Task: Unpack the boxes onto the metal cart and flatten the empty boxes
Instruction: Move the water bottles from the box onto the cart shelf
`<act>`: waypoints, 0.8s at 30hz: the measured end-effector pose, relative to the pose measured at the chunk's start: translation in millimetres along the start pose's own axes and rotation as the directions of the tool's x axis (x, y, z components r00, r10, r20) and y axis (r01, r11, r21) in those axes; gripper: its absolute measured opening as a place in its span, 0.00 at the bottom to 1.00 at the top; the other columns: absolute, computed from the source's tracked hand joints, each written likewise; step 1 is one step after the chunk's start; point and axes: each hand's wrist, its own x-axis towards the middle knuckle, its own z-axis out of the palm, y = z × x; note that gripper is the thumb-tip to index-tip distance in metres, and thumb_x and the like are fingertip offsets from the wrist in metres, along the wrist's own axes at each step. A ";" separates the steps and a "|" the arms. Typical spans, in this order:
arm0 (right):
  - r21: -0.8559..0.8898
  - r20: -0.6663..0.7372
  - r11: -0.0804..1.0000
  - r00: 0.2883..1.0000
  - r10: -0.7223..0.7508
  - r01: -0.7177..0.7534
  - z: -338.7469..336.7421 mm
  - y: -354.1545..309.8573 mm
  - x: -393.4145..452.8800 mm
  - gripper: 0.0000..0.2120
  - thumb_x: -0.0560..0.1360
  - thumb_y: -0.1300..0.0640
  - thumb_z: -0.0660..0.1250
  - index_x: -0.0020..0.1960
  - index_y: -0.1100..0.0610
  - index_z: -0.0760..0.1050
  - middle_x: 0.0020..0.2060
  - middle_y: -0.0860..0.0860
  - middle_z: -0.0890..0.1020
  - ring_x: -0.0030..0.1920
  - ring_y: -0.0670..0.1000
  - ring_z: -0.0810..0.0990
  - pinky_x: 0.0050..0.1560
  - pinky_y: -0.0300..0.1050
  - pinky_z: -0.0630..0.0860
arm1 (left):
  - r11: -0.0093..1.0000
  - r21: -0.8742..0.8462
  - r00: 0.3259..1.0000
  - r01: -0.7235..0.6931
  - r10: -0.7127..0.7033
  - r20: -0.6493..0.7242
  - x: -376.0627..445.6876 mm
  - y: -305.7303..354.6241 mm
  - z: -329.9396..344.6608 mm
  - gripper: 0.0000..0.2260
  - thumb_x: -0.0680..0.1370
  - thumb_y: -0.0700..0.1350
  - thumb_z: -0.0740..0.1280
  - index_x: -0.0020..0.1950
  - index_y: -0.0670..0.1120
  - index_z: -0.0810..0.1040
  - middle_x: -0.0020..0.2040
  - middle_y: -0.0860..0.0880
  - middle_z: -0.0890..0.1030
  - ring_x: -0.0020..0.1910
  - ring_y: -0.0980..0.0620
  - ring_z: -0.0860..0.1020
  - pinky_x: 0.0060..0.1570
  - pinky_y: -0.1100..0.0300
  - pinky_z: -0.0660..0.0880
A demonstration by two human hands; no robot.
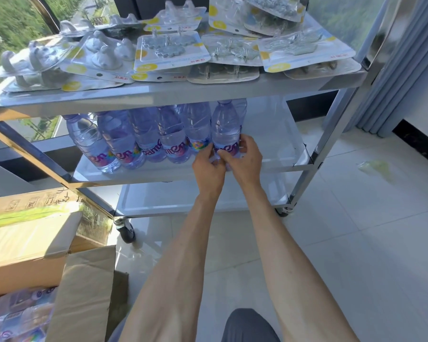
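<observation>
Placing a water bottle on the middle shelf of the metal cart (pixel 232 91). Both hands meet low on one bottle (pixel 225 127), the rightmost of a row standing on the middle shelf (pixel 277 154). The left hand (pixel 208 166) has its fingers curled against the bottle's lower left side; the right hand (pixel 244 156) wraps the label band from the right, thumb across the front. Each grip is thus closed round the same bottle, near its base, which probably steadies a tall, light container while it is set upright and pressed in beside its neighbour. The row of bottles (pixel 139 141) runs from the shelf's left end, touching one another and leaning slightly; filling from one side leaves the right part of the shelf free for further bottles.

The top shelf (pixel 173 95) carries overlapping flat packs of hooks (pixel 169 49), laid flat because they cannot stand. The bottom shelf (pixel 158 201) shows nothing on its visible part.

On the floor (pixel 356 230) at lower left stands an open cardboard box (pixel 84 292), its flap hanging outward, with shrink-wrapped bottles (pixel 17 314) inside; a second box (pixel 27 243) sits just behind it. Judged from this, unpacking is partly done and no box is flattened yet.
</observation>
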 end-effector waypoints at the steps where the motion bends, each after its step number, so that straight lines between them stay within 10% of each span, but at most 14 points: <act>1: -0.032 -0.003 0.999 1.000 -0.019 0.019 1.1 -1.6 1.4 0.25 0.64 0.52 0.78 0.59 0.53 0.76 0.52 0.49 0.80 0.51 0.48 0.79 0.52 0.42 0.77 | 1.000 0.021 0.999 0.018 -0.017 -0.040 1.3 -4.6 -5.0 0.12 0.71 0.37 0.67 0.53 0.42 0.82 0.46 0.48 0.83 0.45 0.49 0.81 0.45 0.55 0.80; 5: -0.104 -0.049 0.991 0.995 -0.086 0.081 12.4 3.4 -3.2 0.26 0.67 0.54 0.76 0.63 0.55 0.75 0.53 0.50 0.80 0.55 0.50 0.77 0.55 0.45 0.76 | 0.983 0.072 0.936 0.169 -0.137 -0.325 3.0 -15.6 -19.7 0.17 0.70 0.40 0.72 0.58 0.39 0.75 0.53 0.42 0.79 0.53 0.41 0.77 0.52 0.55 0.73; 17: 0.017 0.185 0.998 0.981 -0.063 0.061 17.5 -1.1 32.1 0.33 0.72 0.66 0.71 0.74 0.59 0.64 0.66 0.52 0.76 0.59 0.40 0.74 0.53 0.21 0.68 | 0.928 0.251 0.927 0.274 -0.186 -0.325 1.5 -9.4 -2.0 0.30 0.68 0.38 0.76 0.67 0.39 0.68 0.61 0.41 0.70 0.57 0.37 0.74 0.52 0.49 0.73; 24: 0.009 0.210 0.998 0.976 -0.059 0.059 27.0 9.8 54.0 0.33 0.70 0.62 0.69 0.74 0.59 0.64 0.67 0.52 0.75 0.63 0.47 0.75 0.56 0.25 0.70 | 0.926 0.279 0.938 0.253 -0.164 -0.307 2.4 -15.1 0.2 0.28 0.68 0.39 0.75 0.66 0.41 0.69 0.60 0.42 0.70 0.57 0.38 0.74 0.52 0.50 0.74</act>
